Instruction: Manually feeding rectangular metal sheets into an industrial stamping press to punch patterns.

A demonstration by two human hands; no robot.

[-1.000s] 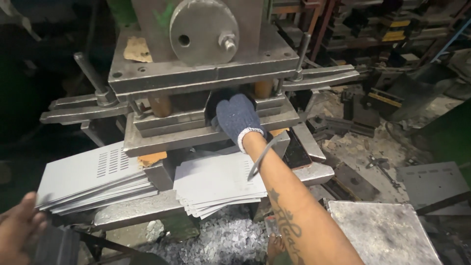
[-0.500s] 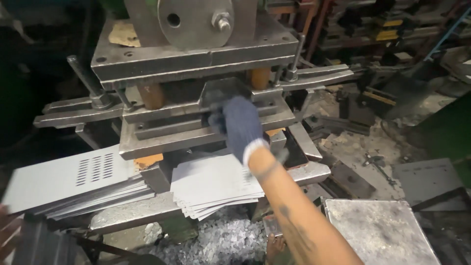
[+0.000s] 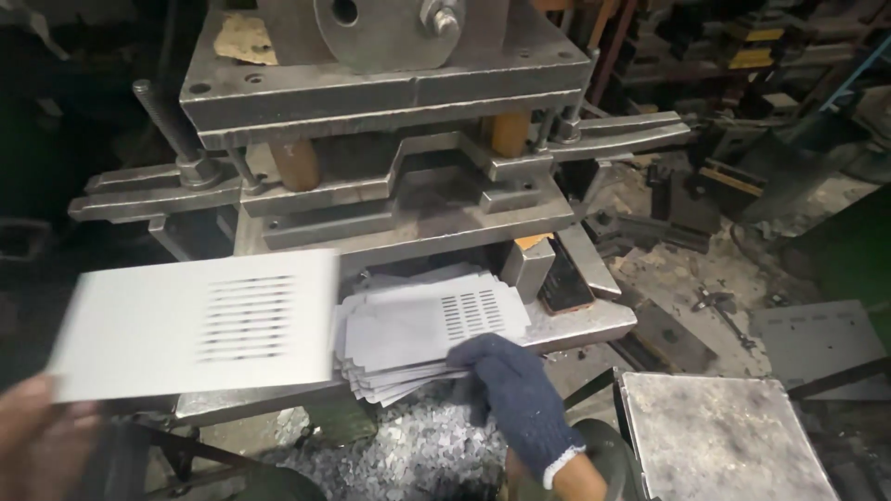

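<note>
Blue-gloved right hand (image 3: 520, 394) fingers pinch edge of slotted sheet stack (image 3: 427, 329); bare left hand (image 3: 42, 436) grips blurred louvred sheet (image 3: 200, 325).

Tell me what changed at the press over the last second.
The gloved right hand drew back out of the die opening and now rests on the pile of slotted sheets. The bare left hand lifted one slotted sheet up from the left pile. The press stayed as it was.

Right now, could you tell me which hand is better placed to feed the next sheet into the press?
Probably the left hand: it holds a slotted sheet raised before the press. The gloved right hand rests on the stack of punched sheets.
</note>
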